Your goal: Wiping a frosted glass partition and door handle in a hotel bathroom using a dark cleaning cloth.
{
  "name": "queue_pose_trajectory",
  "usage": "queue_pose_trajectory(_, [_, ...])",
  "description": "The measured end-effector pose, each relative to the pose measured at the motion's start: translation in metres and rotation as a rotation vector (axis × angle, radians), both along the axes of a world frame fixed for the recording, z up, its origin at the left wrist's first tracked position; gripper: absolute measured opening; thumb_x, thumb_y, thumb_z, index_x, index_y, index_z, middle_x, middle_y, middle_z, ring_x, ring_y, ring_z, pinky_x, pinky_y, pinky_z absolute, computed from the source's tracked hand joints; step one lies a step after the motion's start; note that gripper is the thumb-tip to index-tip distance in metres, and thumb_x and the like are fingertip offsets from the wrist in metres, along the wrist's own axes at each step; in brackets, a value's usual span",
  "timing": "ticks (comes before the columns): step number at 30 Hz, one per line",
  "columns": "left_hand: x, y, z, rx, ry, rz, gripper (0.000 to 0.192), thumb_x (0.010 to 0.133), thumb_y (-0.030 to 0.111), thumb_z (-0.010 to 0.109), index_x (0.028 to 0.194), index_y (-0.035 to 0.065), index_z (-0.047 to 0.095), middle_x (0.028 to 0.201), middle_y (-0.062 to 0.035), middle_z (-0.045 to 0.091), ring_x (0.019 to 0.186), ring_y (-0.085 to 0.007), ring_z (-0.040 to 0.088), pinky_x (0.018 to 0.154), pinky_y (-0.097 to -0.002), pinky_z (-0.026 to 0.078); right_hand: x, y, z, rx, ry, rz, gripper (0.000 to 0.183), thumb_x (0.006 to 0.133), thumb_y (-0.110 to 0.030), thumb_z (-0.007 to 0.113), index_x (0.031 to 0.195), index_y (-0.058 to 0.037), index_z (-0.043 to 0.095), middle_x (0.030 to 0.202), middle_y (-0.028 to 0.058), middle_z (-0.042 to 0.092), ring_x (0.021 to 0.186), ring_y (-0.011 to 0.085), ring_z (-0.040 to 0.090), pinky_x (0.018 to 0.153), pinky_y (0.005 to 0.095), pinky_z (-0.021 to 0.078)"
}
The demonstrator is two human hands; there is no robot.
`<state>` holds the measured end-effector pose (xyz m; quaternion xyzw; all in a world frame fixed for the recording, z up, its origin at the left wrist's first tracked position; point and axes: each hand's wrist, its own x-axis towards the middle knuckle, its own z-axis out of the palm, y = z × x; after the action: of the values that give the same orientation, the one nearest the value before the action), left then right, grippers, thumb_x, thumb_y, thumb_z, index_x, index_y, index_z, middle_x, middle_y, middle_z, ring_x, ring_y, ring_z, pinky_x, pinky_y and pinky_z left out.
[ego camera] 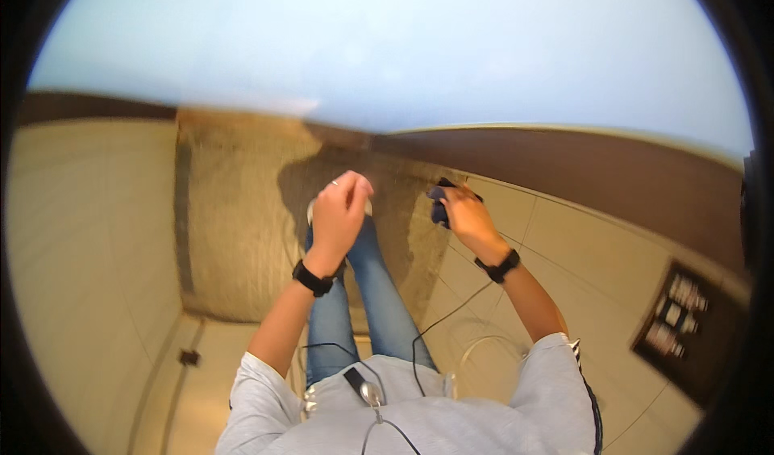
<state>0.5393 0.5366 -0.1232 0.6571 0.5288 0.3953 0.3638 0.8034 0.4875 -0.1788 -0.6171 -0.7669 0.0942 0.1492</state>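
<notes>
My left hand [344,204] is in front of my body, above my shoes, with its fingers curled in. I see nothing in it, though its palm is hidden; a ring is on one finger. Further right, my right hand [473,216] grips a crumpled dark navy item [440,210], probably a cloth, partly hidden by the fingers. Black bands circle both wrists, the left band [312,279] and the right band [498,266]. Both hands are apart from the large pale-blue bright surface [387,49] in front of me.
A dark brown band [574,164] runs below the bright surface. Underfoot lies a worn tan mat [236,225] beside pale floor tiles [556,261]. A pale panel [78,213] rises at left. A thin black cable [447,319] trails from my right wristband. Small blurred items rest on a dark mat [713,358].
</notes>
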Motion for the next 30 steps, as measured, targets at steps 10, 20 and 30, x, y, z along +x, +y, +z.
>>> queue_pose_trajectory(10, [0.106,-0.071,0.216,1.046,0.052,-0.510,0.014,0.080,-0.008,0.054,0.083,0.0041,0.060,0.080,-0.0104,0.061,0.077,-0.0273,0.056,0.068,-0.0349,0.045,0.072,-0.173,0.274,1.002,0.851,-0.509,0.030,0.102,-0.020,0.051,0.119,0.0038,0.059,0.089,0.0075,0.065,0.080,0.0155,0.059,0.075,0.0268,0.0476])
queue_pose_trajectory(20, [0.144,-0.192,0.308,1.352,-0.247,-0.700,0.013,0.090,0.010,0.054,0.080,0.0045,0.060,0.079,-0.0085,0.064,0.080,-0.0281,0.059,0.074,-0.0369,0.046,0.051,-0.153,0.468,1.675,-0.056,-0.218,0.065,0.083,-0.012,0.063,0.145,-0.0186,0.043,0.154,0.0106,0.035,0.142,0.0354,0.031,0.115,0.0594,0.0207])
queue_pose_trajectory(30, [0.154,-0.193,0.307,1.380,0.051,-0.411,0.016,0.095,0.013,0.051,0.095,0.0006,0.061,0.111,-0.0161,0.064,0.114,-0.0385,0.055,0.100,-0.0471,0.042,0.115,-0.188,0.497,1.600,-0.041,-0.329,0.072,0.083,-0.038,0.069,0.148,-0.0391,0.037,0.161,0.0017,0.023,0.148,0.0405,0.008,0.115,0.0653,0.0105])
